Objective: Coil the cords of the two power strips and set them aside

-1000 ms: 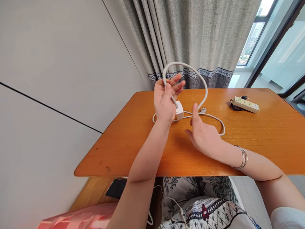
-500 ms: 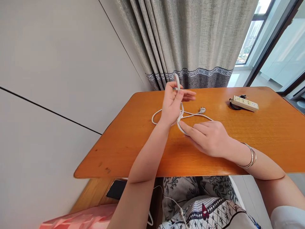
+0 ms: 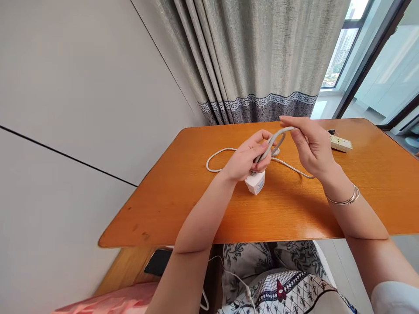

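My left hand (image 3: 248, 158) is closed around looped strands of a white power cable (image 3: 270, 144) above the middle of the table. Just under that hand is a white boxy piece (image 3: 255, 183), end toward me; its full shape is hidden. My right hand (image 3: 313, 146), to the right, pinches the top of the cable's loop between thumb and fingers. More of the same cable curves over the wood to both sides. Its plug (image 3: 276, 151) is partly hidden behind the loop.
A cream power strip (image 3: 341, 143) lies at the table's back right, partly behind my right hand. The orange-brown wooden table (image 3: 157, 209) stands near a grey curtain (image 3: 268, 52) and a white wall (image 3: 72, 96). A dark phone (image 3: 158, 261) lies below the left edge.
My right hand has risen from low over the table and bends the cable into a loop at the right. My left hand has turned and closed on the strands. The white boxy piece now shows.
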The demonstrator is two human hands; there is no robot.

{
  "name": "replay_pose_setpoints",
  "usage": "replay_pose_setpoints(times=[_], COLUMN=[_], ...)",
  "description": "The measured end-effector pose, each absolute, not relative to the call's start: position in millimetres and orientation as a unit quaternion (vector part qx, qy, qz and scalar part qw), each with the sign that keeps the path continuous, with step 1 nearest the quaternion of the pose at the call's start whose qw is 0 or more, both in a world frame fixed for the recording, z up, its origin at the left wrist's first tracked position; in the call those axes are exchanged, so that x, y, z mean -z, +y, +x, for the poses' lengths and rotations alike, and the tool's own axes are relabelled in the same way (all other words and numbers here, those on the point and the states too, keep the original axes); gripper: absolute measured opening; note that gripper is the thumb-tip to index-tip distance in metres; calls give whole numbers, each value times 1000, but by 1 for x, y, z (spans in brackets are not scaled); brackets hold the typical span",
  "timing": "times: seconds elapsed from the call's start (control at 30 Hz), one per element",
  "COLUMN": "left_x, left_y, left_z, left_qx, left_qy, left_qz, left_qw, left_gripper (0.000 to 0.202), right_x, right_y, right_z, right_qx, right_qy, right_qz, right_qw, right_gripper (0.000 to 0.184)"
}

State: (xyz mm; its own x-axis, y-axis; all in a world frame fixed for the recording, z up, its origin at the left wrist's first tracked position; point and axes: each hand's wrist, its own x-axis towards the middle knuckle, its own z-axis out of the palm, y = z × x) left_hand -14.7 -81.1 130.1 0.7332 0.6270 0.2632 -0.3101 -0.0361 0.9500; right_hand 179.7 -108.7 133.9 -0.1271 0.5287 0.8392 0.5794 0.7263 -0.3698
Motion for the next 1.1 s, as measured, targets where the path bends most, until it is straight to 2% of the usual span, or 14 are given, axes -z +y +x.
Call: replay_pose_setpoints(times=[0.13, 0.27, 0.5, 0.63, 0.73, 0.9, 1.0, 1.1], left_x=[-127, -123, -128, -130, -129, -129, -134, -139], left_y=[-78, -80, -85, -85, -89, -99, -102, -101], left_z=[-14, -8, -5, -6, -3, 2, 3, 2], left_qx=[-334, -351, -369, -366, -361, -352, -357, -369], left_qy=[123, 132, 171, 145, 137, 134, 156, 191], left_qz=[614, 613, 629, 601, 575, 533, 491, 426], left_qw=[705, 696, 662, 696, 721, 757, 779, 803], left_gripper=[35, 44, 49, 48, 45, 40, 38, 42], right_x=[-131, -128, -121, -119, -118, -109, -103, -101], right_y=[-109, -110, -101, -99, -100, -97, -93, -88], right_z=[179, 174, 168, 168, 165, 160, 161, 165], right_qx=[-114, -201, -252, -260, -272, -242, -168, -69], right_qy=[-759, -728, -662, -658, -645, -624, -648, -696], right_qz=[-350, -331, -310, -322, -303, -243, -255, -315], right_qw=[537, 565, 635, 629, 646, 703, 698, 642], right_gripper=[41, 41, 39, 39, 32, 20, 27, 38])
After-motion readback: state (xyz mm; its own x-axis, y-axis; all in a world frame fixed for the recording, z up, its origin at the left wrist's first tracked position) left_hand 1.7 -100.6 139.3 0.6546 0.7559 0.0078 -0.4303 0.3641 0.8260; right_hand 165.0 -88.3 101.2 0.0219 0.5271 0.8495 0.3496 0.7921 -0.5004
